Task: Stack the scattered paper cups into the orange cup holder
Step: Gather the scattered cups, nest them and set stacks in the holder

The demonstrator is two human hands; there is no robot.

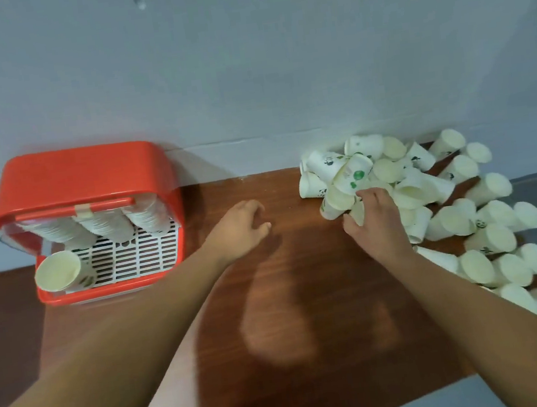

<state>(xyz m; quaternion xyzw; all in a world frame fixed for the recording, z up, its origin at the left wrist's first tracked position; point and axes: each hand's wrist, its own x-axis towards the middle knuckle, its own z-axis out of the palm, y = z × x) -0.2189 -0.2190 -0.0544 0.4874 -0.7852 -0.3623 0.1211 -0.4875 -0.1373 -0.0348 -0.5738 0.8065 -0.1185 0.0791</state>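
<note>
So the orange cup holder [85, 178] sits at the left end of the wooden counter [306, 300], pushed up against the grey wall [242, 54]; its lid is flipped up and you can see three leaning stacks of cups [107, 223] resting on the white slatted tray [145, 255] inside; one more cup [60, 271] lies on its side at the front left of that tray, mouth facing the camera.

The scattered paper cups [464, 213] are heaped along the right side of the counter, mostly tipped over, some with little green prints on them; the pile runs from the wall down toward the near right edge.

The right hand [375, 220] is reaching into the left edge of that pile, fingers curled around a cup or two there; it's a bit blurry so I can't tell exactly how many it has. The left hand [241, 228] is holding nothing, fingers loosely bent, over the bare middle of the counter between the holder and the pile; can't tell if it's touching the wood.
</note>
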